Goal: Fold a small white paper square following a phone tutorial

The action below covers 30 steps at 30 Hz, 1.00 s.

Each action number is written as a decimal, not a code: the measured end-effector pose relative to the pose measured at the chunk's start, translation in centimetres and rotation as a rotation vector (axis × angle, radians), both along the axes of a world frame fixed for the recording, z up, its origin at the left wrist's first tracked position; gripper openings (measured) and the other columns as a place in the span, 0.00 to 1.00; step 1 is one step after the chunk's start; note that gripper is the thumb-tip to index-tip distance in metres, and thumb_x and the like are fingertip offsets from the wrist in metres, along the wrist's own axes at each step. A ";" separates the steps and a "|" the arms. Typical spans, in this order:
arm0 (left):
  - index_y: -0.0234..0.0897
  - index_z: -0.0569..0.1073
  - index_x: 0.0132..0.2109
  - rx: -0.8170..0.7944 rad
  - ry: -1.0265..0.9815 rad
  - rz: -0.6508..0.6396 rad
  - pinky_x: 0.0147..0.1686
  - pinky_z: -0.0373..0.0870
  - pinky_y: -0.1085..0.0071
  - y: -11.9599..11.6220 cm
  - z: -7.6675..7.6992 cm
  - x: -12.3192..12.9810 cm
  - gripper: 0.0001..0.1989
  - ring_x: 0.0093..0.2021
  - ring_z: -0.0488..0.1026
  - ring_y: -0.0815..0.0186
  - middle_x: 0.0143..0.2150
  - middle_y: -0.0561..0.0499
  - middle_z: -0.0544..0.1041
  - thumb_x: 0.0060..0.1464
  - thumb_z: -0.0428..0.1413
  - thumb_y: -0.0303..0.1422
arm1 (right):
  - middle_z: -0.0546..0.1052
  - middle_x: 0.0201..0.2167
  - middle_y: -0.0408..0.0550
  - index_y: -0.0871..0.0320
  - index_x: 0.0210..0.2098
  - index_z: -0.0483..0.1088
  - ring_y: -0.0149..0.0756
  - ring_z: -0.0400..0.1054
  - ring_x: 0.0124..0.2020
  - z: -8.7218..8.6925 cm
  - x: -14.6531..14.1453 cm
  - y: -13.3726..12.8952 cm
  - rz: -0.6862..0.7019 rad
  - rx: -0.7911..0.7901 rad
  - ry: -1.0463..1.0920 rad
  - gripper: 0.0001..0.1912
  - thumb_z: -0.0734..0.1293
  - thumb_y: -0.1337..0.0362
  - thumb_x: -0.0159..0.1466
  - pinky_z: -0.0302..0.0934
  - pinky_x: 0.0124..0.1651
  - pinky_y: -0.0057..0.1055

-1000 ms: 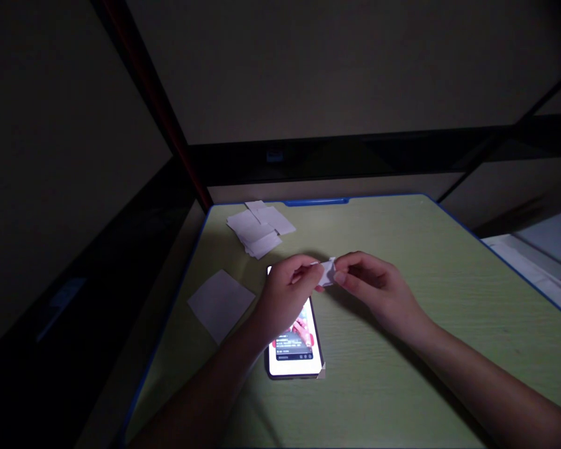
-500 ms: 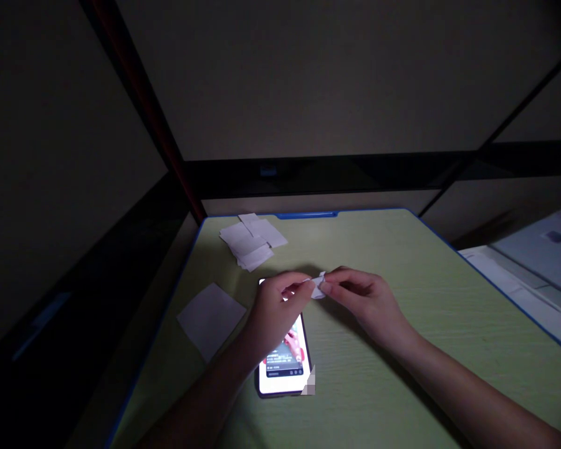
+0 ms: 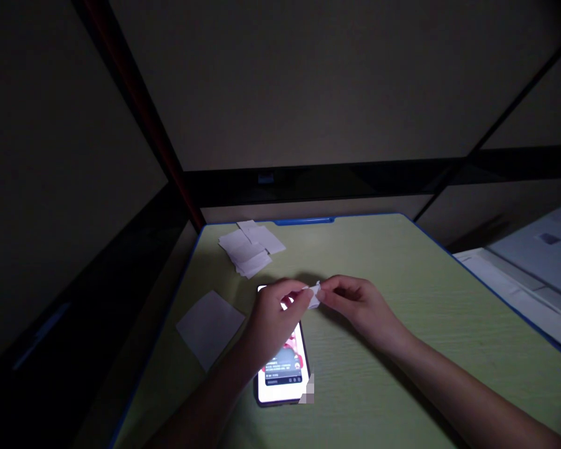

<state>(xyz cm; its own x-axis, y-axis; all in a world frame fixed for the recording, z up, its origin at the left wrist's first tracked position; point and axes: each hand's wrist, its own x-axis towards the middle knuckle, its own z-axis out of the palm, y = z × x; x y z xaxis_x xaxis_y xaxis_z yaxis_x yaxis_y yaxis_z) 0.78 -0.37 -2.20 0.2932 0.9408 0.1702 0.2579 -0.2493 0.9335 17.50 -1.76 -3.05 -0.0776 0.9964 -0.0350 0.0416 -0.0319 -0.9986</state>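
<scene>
Between my two hands is a small folded piece of white paper (image 3: pixel 314 298). My left hand (image 3: pixel 277 315) pinches its left side between thumb and fingers. On the right side, the thumb and forefinger of my right hand (image 3: pixel 359 305) grip the paper's edge. Both hands hover over the table, the left one partly covering a lit phone (image 3: pixel 285 394) that lies face up beneath it. A single square paper sheet (image 3: pixel 210 327) lies to the left of my left forearm.
Several overlapping white paper pieces (image 3: pixel 250 249) lie at the far left of the green table (image 3: pixel 402 386), which has a blue rim. Dark wall panels (image 3: pixel 303 87) rise behind it. To the right stands a pale flat-topped object (image 3: pixel 537 249).
The view has tilted slightly, so the table sits a little lower. My right hand's fingertips have moved closer to the left ones on the folded paper.
</scene>
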 end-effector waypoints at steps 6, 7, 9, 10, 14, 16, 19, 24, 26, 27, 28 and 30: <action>0.33 0.74 0.31 -0.041 -0.022 -0.019 0.29 0.62 0.76 0.1 0.1 0.0 0.07 0.29 0.66 0.71 0.27 0.53 0.74 0.54 0.54 0.32 | 0.72 0.23 0.41 0.59 0.26 0.74 0.27 0.60 0.25 0.0 0.2 -0.2 0.076 -0.090 0.184 0.11 0.74 0.57 0.52 0.52 0.30 0.26; 0.33 0.74 0.31 -0.046 -0.025 -0.020 0.29 0.62 0.76 0.1 0.1 0.0 0.07 0.28 0.66 0.71 0.27 0.53 0.74 0.54 0.54 0.32 | 0.72 0.23 0.40 0.59 0.26 0.74 0.27 0.60 0.25 0.0 0.3 -0.2 0.086 -0.103 0.210 0.11 0.74 0.57 0.52 0.51 0.30 0.26; 0.33 0.73 0.31 -0.060 -0.044 -0.025 0.28 0.62 0.76 0.1 -0.1 0.0 0.07 0.28 0.67 0.71 0.27 0.53 0.73 0.54 0.54 0.32 | 0.71 0.22 0.40 0.59 0.25 0.74 0.27 0.59 0.25 -0.1 0.3 -0.2 0.108 -0.126 0.253 0.11 0.74 0.57 0.52 0.50 0.30 0.27; 0.33 0.73 0.32 -0.060 -0.062 -0.024 0.28 0.63 0.76 0.2 -0.2 0.0 0.06 0.28 0.67 0.71 0.27 0.53 0.73 0.54 0.54 0.32 | 0.71 0.22 0.40 0.59 0.25 0.74 0.27 0.59 0.25 -0.1 0.2 -0.2 0.115 -0.130 0.267 0.11 0.74 0.57 0.52 0.50 0.30 0.27; 0.34 0.73 0.39 0.086 -0.103 0.026 0.31 0.66 0.75 0.2 -0.4 -0.1 0.06 0.31 0.70 0.70 0.31 0.52 0.75 0.52 0.56 0.29 | 0.70 0.22 0.40 0.58 0.26 0.74 0.27 0.57 0.25 -0.2 0.2 -0.2 0.093 -0.111 0.260 0.10 0.74 0.58 0.52 0.48 0.29 0.28; 0.35 0.74 0.40 0.210 -0.043 0.026 0.32 0.66 0.75 0.3 -0.3 -0.2 0.07 0.31 0.70 0.70 0.32 0.52 0.75 0.52 0.56 0.27 | 0.70 0.23 0.40 0.58 0.27 0.75 0.27 0.57 0.25 -0.2 0.2 -0.2 0.082 -0.092 0.228 0.10 0.73 0.58 0.53 0.48 0.29 0.28; 0.35 0.75 0.37 0.335 0.024 -0.003 0.32 0.66 0.75 0.3 -0.1 -0.4 0.05 0.32 0.70 0.70 0.32 0.51 0.75 0.52 0.56 0.25 | 0.69 0.21 0.40 0.58 0.27 0.74 0.28 0.56 0.24 -0.2 0.3 -0.2 0.070 -0.071 0.182 0.10 0.72 0.57 0.55 0.47 0.29 0.29; 0.35 0.75 0.35 0.389 0.060 -0.048 0.34 0.67 0.74 0.4 0.4 -0.8 0.03 0.33 0.71 0.70 0.32 0.51 0.75 0.54 0.56 0.26 | 0.68 0.21 0.40 0.59 0.27 0.74 0.28 0.56 0.24 0.1 0.1 -0.2 0.062 -0.068 0.137 0.11 0.72 0.56 0.54 0.47 0.28 0.29; 0.35 0.75 0.36 0.382 0.083 -0.043 0.35 0.67 0.74 0.4 0.4 -0.9 0.03 0.34 0.72 0.69 0.32 0.51 0.76 0.54 0.56 0.26 | 0.69 0.21 0.41 0.59 0.27 0.74 0.28 0.57 0.24 0.2 0.0 -0.3 0.066 -0.065 0.125 0.12 0.72 0.56 0.54 0.48 0.28 0.29; 0.35 0.75 0.36 0.381 0.094 -0.041 0.35 0.67 0.73 0.4 0.3 -0.9 0.04 0.34 0.72 0.69 0.33 0.51 0.76 0.55 0.56 0.26 | 0.69 0.21 0.41 0.59 0.27 0.74 0.28 0.57 0.24 0.3 0.0 -0.3 0.067 -0.063 0.120 0.12 0.71 0.55 0.54 0.48 0.28 0.29; 0.35 0.76 0.37 0.384 0.105 -0.040 0.36 0.67 0.73 0.5 0.2 -0.9 0.04 0.34 0.72 0.69 0.33 0.50 0.76 0.55 0.56 0.27 | 0.68 0.21 0.41 0.59 0.26 0.73 0.29 0.57 0.24 0.3 0.0 -0.3 0.067 -0.060 0.115 0.13 0.71 0.55 0.55 0.48 0.28 0.29; 0.35 0.77 0.39 0.409 0.123 -0.046 0.36 0.68 0.73 0.5 0.1 -1.0 0.06 0.35 0.73 0.68 0.35 0.49 0.77 0.55 0.55 0.27 | 0.68 0.21 0.40 0.59 0.26 0.73 0.29 0.56 0.24 0.4 0.0 -0.3 0.067 -0.058 0.103 0.13 0.71 0.54 0.54 0.48 0.28 0.29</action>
<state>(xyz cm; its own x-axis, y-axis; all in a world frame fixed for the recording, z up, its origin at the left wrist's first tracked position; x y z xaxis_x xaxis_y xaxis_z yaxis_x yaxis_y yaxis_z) -0.21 0.12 -2.09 0.3750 0.7885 0.4875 0.3407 -0.6062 0.7186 17.48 -2.09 -2.65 -0.1498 0.9854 -0.0810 -0.0576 -0.0905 -0.9942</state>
